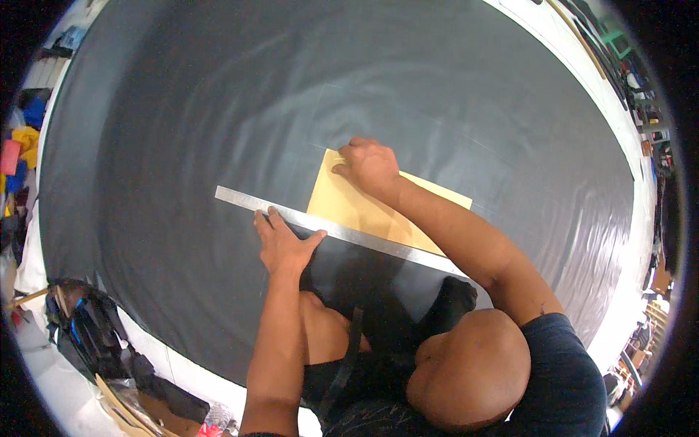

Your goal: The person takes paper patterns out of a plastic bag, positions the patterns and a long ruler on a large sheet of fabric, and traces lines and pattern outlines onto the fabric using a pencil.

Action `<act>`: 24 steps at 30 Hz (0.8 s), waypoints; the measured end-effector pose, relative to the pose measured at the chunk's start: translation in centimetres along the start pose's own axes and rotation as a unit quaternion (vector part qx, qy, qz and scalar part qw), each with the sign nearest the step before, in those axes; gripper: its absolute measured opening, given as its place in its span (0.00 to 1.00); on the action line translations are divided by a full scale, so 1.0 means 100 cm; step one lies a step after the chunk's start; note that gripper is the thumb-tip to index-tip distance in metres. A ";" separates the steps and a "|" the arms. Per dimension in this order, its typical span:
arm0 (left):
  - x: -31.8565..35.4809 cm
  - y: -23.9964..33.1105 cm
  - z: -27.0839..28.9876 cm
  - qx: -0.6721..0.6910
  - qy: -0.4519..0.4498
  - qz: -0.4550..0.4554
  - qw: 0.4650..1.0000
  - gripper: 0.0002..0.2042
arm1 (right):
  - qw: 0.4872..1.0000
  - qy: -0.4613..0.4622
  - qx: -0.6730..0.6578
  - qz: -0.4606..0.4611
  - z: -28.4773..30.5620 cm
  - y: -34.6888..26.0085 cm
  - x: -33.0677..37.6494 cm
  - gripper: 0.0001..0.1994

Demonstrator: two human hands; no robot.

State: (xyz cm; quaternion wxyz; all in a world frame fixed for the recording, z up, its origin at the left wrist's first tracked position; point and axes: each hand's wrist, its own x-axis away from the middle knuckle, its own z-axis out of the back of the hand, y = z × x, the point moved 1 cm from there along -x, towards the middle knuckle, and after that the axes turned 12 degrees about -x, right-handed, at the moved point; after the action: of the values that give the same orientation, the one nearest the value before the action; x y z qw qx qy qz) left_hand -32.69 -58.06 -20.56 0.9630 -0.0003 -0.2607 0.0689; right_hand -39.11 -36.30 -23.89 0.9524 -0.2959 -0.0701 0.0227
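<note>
A large sheet of black, leather-like material [189, 109] spreads under everything, with faint pale lines drawn around the middle. On it lies a yellow rectangular piece of paper or card [349, 204], set at a slant. A long metal ruler [364, 239] runs along the paper's near edge and sticks out past it to the left. My left hand [284, 244] rests with fingers spread at the ruler's near edge. At the paper's far left corner, my right hand [371, 166] is closed with its fingers curled in; whatever it pinches is hidden.
My bare knees [470, 371] are on the near side of the black sheet. A black bag [84, 320] and packaging lie at the lower left. Colourful bundles [18, 156] line the left edge, and assorted goods [641, 95] line the right, beyond a white floor.
</note>
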 end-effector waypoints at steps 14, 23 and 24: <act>0.000 0.005 -0.001 -0.010 -0.015 -0.001 1.000 0.60 | 1.000 -0.019 0.008 0.003 0.009 0.013 0.012 0.17; -0.015 -0.006 -0.008 -0.061 -0.001 -0.015 0.998 0.61 | 0.978 -0.028 0.022 -0.208 0.113 0.172 0.173 0.22; -0.012 -0.007 -0.013 -0.057 -0.007 -0.023 0.998 0.61 | 0.976 -0.014 0.021 -0.216 0.125 0.200 0.199 0.23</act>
State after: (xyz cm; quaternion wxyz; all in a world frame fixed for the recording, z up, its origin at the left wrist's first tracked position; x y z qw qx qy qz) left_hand -32.98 -58.92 -22.30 0.9610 -0.0482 -0.2704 0.0316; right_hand -21.27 -11.10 -22.67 0.9398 -0.2535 -0.1447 -0.1779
